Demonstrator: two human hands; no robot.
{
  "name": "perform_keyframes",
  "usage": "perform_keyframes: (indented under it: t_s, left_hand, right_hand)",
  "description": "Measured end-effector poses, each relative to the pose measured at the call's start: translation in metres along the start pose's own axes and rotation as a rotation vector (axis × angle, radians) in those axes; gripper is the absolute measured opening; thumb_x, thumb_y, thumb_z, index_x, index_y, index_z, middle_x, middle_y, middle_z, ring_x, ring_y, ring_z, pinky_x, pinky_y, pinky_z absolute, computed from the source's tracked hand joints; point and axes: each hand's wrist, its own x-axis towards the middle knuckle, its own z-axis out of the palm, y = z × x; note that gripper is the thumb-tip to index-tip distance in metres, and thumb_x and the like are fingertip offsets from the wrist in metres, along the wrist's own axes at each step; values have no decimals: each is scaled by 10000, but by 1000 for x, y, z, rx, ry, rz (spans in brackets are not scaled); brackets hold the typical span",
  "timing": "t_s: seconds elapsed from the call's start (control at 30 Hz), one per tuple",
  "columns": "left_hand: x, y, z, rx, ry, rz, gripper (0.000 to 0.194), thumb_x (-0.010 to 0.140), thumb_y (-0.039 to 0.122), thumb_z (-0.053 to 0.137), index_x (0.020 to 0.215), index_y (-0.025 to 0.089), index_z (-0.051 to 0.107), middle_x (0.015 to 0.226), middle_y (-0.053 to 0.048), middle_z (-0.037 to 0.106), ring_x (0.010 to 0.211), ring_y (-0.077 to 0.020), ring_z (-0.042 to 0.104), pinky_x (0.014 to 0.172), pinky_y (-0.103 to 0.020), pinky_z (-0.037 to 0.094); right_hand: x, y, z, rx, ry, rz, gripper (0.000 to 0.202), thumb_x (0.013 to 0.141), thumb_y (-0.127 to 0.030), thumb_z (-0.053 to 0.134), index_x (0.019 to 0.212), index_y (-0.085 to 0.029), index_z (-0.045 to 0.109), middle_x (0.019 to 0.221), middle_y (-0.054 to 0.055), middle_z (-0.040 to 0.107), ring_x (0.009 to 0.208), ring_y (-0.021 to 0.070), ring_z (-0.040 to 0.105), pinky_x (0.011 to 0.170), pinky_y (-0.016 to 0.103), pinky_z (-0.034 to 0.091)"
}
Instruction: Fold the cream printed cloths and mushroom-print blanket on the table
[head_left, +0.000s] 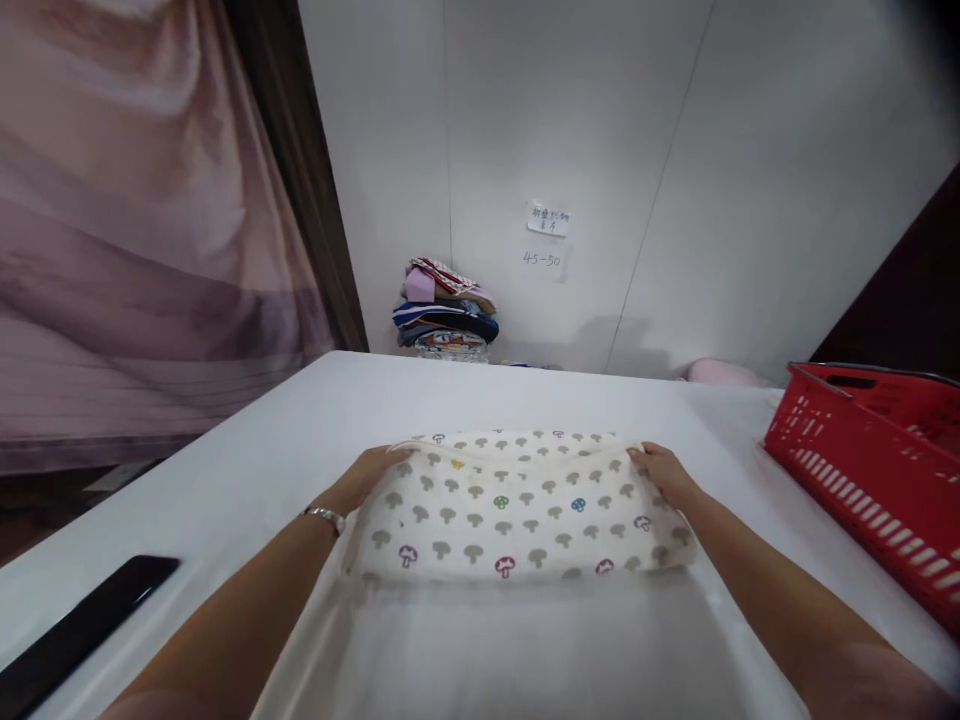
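Observation:
A white cloth (pixel 480 510) printed with grey and coloured mushrooms lies in front of me, partly folded over. My left hand (pixel 371 475) is closed on its upper left corner, fingertips partly hidden by the fabric. At the upper right corner, my right hand (pixel 666 474) pinches the same cloth. The fabric between my hands is raised a little and sags in the middle. Nearer to me, a plain white layer of fabric (pixel 525 650) spreads out below the printed part. A silver bracelet (pixel 327 518) sits on my left wrist.
The white table (pixel 360 390) carries a red plastic basket (pixel 870 490) at the right and a black flat object (pixel 90 625) at the left. Beyond the far edge stands a pile of folded clothes (pixel 446 310). Paper notes (pixel 547 220) are on the wall. A pink curtain (pixel 150 230) hangs left.

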Motion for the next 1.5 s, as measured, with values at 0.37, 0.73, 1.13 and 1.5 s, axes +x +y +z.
perform_keyframes:
  t_s: [0.37, 0.73, 1.13, 1.5]
  left_hand:
    - [68, -2, 8, 393, 209, -34, 288, 689, 439, 547, 661, 164, 629, 771, -79, 693, 790, -244, 636, 554, -253, 469]
    - [69, 3, 21, 742, 253, 40, 302, 768, 384, 411, 577, 189, 541, 757, -116, 662, 767, -249, 615, 651, -309, 429]
    - [48, -6, 29, 1108, 317, 66, 408, 865, 432, 255, 1074, 178, 497, 929, -140, 659, 856, -304, 621, 663, -365, 430]
    - [42, -20, 33, 1178, 449, 230, 420, 907, 341, 185, 991, 157, 553, 1034, -147, 572, 951, -273, 557, 740, -373, 435]
  right_hand:
    - [63, 11, 46, -478, 201, -133, 192, 729, -345, 481, 617, -191, 501, 614, 9, 541, 629, 156, 487, 578, 253, 329]
    - [69, 4, 59, -706, 208, 19, 306, 867, -383, 366, 943, -183, 585, 912, 89, 633, 839, 197, 560, 655, 262, 371]
    - [61, 10, 49, -881, 140, 46, 444, 908, -423, 308, 1256, -188, 451, 1055, 128, 631, 978, 242, 586, 771, 326, 420]
    - [61, 8, 53, -1011, 104, -2, 400, 936, -376, 260, 1188, -156, 479, 1045, 159, 608, 970, 265, 581, 794, 379, 424]
